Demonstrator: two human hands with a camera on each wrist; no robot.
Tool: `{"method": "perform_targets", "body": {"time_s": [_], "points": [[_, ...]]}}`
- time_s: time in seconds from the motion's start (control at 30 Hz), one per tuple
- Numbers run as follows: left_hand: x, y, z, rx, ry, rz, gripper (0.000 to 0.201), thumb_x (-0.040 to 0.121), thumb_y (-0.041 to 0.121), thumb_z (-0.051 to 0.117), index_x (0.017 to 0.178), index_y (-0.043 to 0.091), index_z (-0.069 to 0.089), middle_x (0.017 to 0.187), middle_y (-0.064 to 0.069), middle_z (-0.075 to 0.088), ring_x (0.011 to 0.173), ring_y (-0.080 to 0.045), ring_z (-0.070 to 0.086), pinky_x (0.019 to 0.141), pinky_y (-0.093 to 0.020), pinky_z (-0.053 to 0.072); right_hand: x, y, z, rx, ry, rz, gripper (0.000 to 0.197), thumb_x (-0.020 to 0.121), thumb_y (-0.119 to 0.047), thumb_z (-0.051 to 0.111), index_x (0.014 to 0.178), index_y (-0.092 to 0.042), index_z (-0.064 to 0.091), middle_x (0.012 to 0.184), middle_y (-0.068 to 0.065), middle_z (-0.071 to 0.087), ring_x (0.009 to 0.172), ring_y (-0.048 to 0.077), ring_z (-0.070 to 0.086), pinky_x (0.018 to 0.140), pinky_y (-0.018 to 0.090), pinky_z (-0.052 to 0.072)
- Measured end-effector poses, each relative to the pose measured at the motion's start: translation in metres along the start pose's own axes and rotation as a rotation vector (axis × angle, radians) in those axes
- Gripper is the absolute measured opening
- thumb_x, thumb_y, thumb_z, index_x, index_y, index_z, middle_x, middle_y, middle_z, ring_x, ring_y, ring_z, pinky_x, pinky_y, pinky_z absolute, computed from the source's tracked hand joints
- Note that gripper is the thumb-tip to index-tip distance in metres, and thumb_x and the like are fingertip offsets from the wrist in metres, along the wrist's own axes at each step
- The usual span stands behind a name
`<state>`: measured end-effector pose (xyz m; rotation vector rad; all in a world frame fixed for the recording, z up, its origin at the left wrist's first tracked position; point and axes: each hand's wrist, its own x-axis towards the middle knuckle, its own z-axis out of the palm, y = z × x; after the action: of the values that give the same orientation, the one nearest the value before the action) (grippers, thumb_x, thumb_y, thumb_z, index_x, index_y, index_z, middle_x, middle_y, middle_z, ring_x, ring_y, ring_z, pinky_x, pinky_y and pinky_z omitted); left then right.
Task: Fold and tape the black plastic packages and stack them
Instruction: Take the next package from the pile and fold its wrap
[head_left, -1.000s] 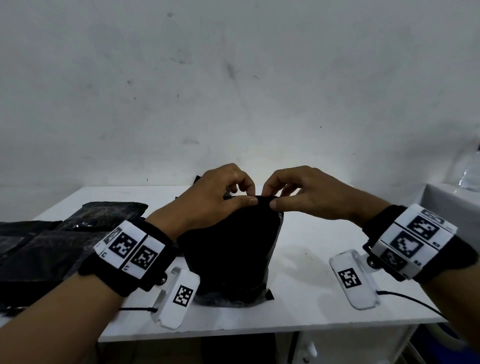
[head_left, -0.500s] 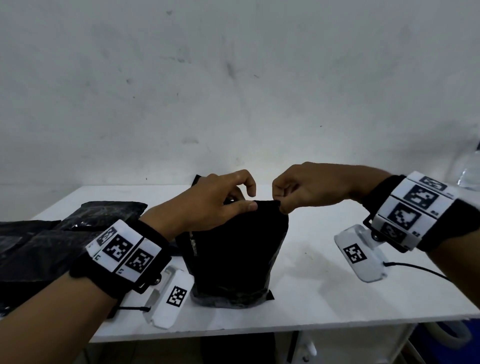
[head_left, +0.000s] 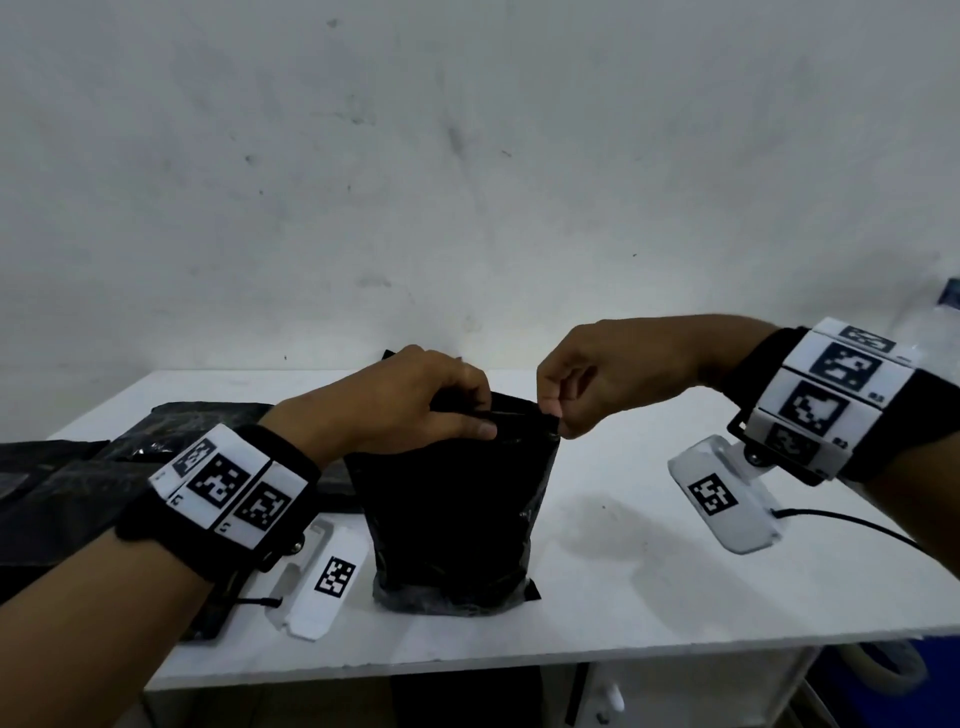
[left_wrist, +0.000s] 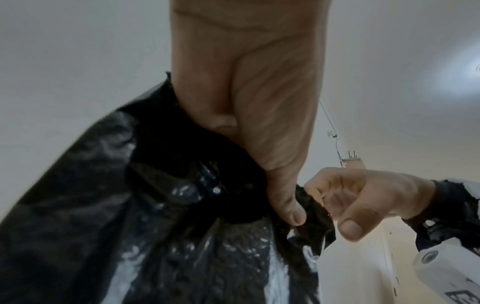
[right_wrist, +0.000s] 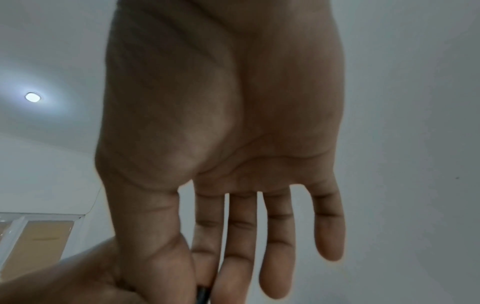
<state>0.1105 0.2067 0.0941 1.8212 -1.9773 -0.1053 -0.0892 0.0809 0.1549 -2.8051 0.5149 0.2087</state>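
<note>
presently, an upright black glossy plastic package (head_left: 452, 519) stands near the front edge of the white rectangular table (head_left: 649, 587), at centre, its base bulging as though filled. the left hand (head_left: 410, 405) grips the top edge of the package, fingers curled over the far side and thumb pressed on the near side; the left wrist view shows the thumb pinning crinkled film. the right hand (head_left: 602, 379) pinches the right corner of the same top edge between thumb and forefinger, the remaining fingers loosely curled. several flat black plastic packages (head_left: 78, 493) lie at the left of the table, touching one another. judgement: the film looks thin, soft and slick, so it should crease readily but may slip from a light pinch; the filled base appears to give enough weight to keep it standing. the best hold is judged to be along the top hem at both corners, as now, keeping the edge taut for the fold. no tape is visible on this package.
</note>
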Motion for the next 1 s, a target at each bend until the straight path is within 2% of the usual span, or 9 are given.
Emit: {"method": "perform_targets", "body": {"time_s": [0.13, 0.23, 0.3, 0.37, 0.47, 0.53, 0.63, 0.8, 1.0], "points": [[-0.001, -0.001, -0.003, 0.025, -0.074, -0.036, 0.019, 0.087, 0.054, 0.071, 0.093, 0.037, 0.067, 0.098, 0.008, 0.07, 0.086, -0.01, 0.065, 0.077, -0.033, 0.053, -0.003, 0.001, -0.001, -0.03, 0.024, 0.019, 0.008, 0.085, -0.027, 0.074, 0.085, -0.032, 0.069, 0.09, -0.014, 0.074, 0.093, 0.007, 0.066, 0.093, 0.035, 0.052], [-0.001, -0.003, -0.004, 0.05, -0.117, -0.051, 0.042, 0.076, 0.074, 0.066, 0.1, 0.04, 0.065, 0.105, 0.008, 0.072, 0.096, -0.012, 0.068, 0.088, -0.043, 0.055, -0.005, 0.001, 0.001, -0.079, 0.086, -0.008, 0.007, 0.085, -0.03, 0.074, 0.085, -0.034, 0.068, 0.086, -0.018, 0.07, 0.089, 0.006, 0.065, 0.088, 0.036, 0.054], [-0.003, 0.001, -0.007, 0.063, -0.116, -0.078, 0.054, 0.069, 0.086, 0.061, 0.104, 0.044, 0.064, 0.104, 0.016, 0.07, 0.096, -0.004, 0.066, 0.089, -0.039, 0.054, -0.005, 0.003, 0.003, -0.092, 0.144, -0.031, 0.008, 0.087, -0.031, 0.073, 0.085, -0.035, 0.067, 0.084, -0.018, 0.068, 0.088, 0.005, 0.065, 0.086, 0.037, 0.055], [-0.002, 0.008, -0.011, -0.005, -0.003, -0.096, 0.053, 0.072, 0.088, 0.054, 0.104, 0.047, 0.064, 0.102, 0.023, 0.069, 0.098, 0.002, 0.064, 0.096, -0.037, 0.051, -0.004, 0.005, 0.006, -0.086, 0.188, -0.056, 0.01, 0.089, -0.03, 0.072, 0.085, -0.036, 0.066, 0.084, -0.019, 0.067, 0.085, 0.005, 0.065, 0.083, 0.036, 0.055], [0.01, 0.015, -0.016, -0.096, 0.168, -0.102, 0.035, 0.081, 0.074, 0.051, 0.099, 0.047, 0.064, 0.1, 0.024, 0.07, 0.1, -0.003, 0.066, 0.1, -0.043, 0.051, -0.004, 0.008, 0.009, -0.055, 0.246, -0.091, 0.013, 0.089, -0.03, 0.074, 0.086, -0.04, 0.066, 0.081, -0.023, 0.066, 0.079, 0.006, 0.064, 0.076, 0.032, 0.054], [0.021, 0.019, -0.014, -0.035, 0.052, -0.093, 0.024, 0.085, 0.055, 0.068, 0.107, 0.047, 0.063, 0.109, 0.021, 0.068, 0.105, -0.006, 0.064, 0.099, -0.039, 0.052, -0.004, 0.009, 0.011, -0.056, 0.261, -0.098, 0.016, 0.089, -0.032, 0.074, 0.084, -0.044, 0.065, 0.08, -0.022, 0.065, 0.077, 0.006, 0.062, 0.073, 0.026, 0.051], [0.036, 0.023, -0.008, -0.013, -0.095, -0.05, 0.029, 0.089, 0.037, 0.074, 0.116, 0.041, 0.065, 0.114, 0.018, 0.069, 0.104, -0.004, 0.066, 0.097, -0.035, 0.054, -0.006, 0.01, 0.014, -0.055, 0.271, -0.097, 0.016, 0.088, -0.033, 0.075, 0.084, -0.045, 0.065, 0.081, -0.019, 0.064, 0.077, 0.006, 0.06, 0.07, 0.023, 0.048], [0.048, 0.026, -0.008, -0.017, -0.106, -0.038, 0.011, 0.091, 0.032, 0.071, 0.088, 0.042, 0.073, 0.088, 0.02, 0.074, 0.084, -0.001, 0.07, 0.086, -0.035, 0.059, -0.011, 0.009, 0.016, -0.074, 0.231, -0.07, 0.018, 0.087, -0.034, 0.074, 0.102, -0.042, 0.067, 0.086, -0.017, 0.065, 0.078, 0.008, 0.059, 0.07, 0.025, 0.047], [0.049, 0.022, -0.005, -0.023, -0.099, -0.041, 0.009, 0.091, 0.029, 0.071, 0.092, 0.036, 0.075, 0.081, 0.024, 0.072, 0.079, 0.004, 0.068, 0.076, -0.022, 0.054, -0.01, 0.007, 0.012, -0.199, 0.213, -0.06, 0.017, 0.091, -0.03, 0.069, 0.107, -0.034, 0.068, 0.088, -0.011, 0.066, 0.074, 0.002, 0.056, 0.074, 0.029, 0.048]]}}
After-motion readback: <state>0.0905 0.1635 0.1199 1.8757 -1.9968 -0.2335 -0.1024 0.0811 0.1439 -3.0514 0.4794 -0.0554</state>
